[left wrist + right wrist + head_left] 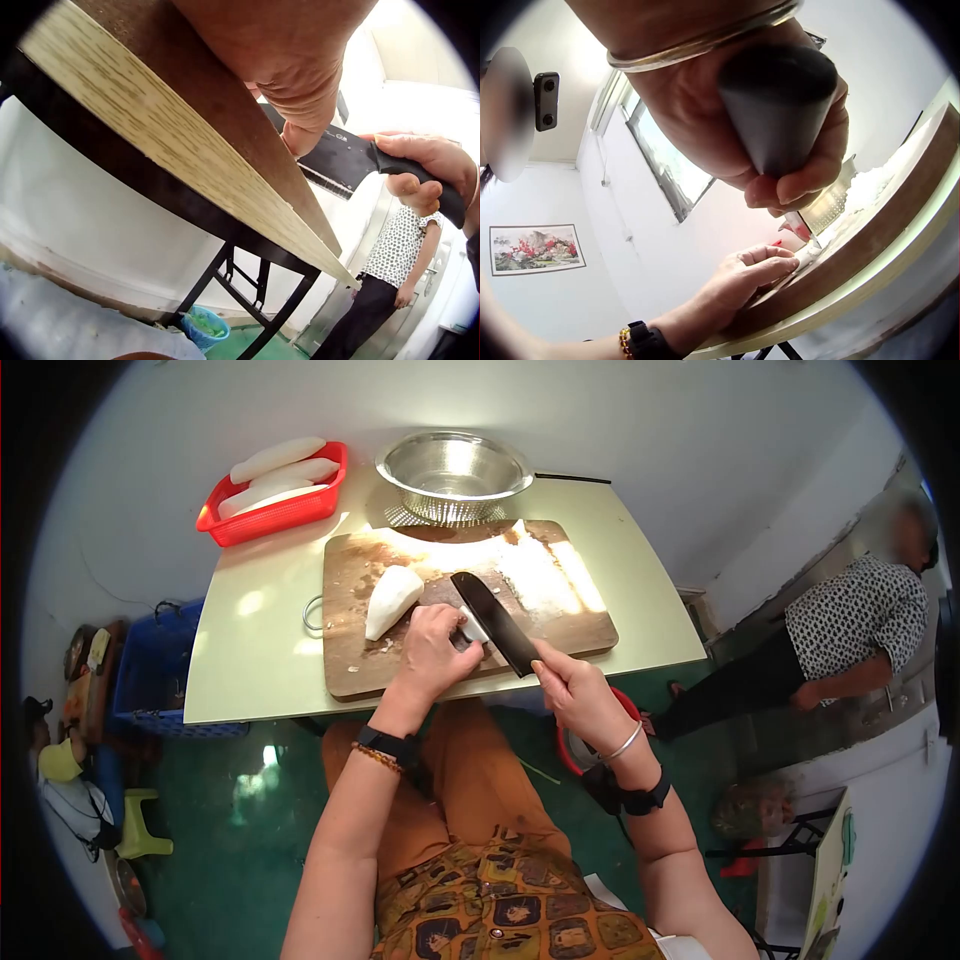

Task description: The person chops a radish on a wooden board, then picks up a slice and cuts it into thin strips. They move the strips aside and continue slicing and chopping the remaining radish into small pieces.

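Note:
My left hand holds a small white radish piece on the wooden chopping board, fingertips close beside the blade. Gripped by its black handle in my right hand is a dark-bladed kitchen knife, its blade lying along the piece's right side. In the left wrist view the knife shows a pale cutting edge behind the left fingers. A larger peeled radish chunk rests on the board left of my left hand. Finely cut white radish covers the board's sunlit right part.
The board lies on a pale table. Behind it stand a steel colander and a red basket of peeled radishes. A blue crate sits left; a red-rimmed bucket is below the front edge. A person stands right.

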Motion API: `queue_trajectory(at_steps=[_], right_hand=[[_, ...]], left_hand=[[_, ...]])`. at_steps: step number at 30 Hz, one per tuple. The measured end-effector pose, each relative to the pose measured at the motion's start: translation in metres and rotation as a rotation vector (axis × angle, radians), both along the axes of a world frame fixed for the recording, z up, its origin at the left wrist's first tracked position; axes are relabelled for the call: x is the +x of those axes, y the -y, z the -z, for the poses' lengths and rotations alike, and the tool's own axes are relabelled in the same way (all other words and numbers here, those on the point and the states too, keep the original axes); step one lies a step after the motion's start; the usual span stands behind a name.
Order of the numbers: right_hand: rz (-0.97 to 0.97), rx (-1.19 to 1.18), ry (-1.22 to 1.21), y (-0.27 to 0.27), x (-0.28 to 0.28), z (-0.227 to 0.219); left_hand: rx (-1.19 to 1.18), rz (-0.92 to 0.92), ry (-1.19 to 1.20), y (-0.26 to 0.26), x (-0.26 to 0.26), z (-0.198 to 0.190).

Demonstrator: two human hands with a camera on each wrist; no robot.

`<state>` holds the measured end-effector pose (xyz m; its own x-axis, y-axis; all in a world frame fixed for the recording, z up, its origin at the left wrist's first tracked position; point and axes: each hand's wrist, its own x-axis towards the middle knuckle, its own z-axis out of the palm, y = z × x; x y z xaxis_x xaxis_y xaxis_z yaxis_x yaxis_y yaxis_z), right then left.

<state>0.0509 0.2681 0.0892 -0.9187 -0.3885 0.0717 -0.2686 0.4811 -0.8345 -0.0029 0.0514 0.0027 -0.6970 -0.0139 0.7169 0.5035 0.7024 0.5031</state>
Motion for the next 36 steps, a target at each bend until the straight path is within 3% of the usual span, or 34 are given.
queue_trajectory(at_steps=[36], right_hand=[[-0.069, 0.176, -0.085, 0.001, -0.006, -0.019]], left_hand=[[0.004, 0.023, -0.022, -0.006, 0.001, -0.01]])
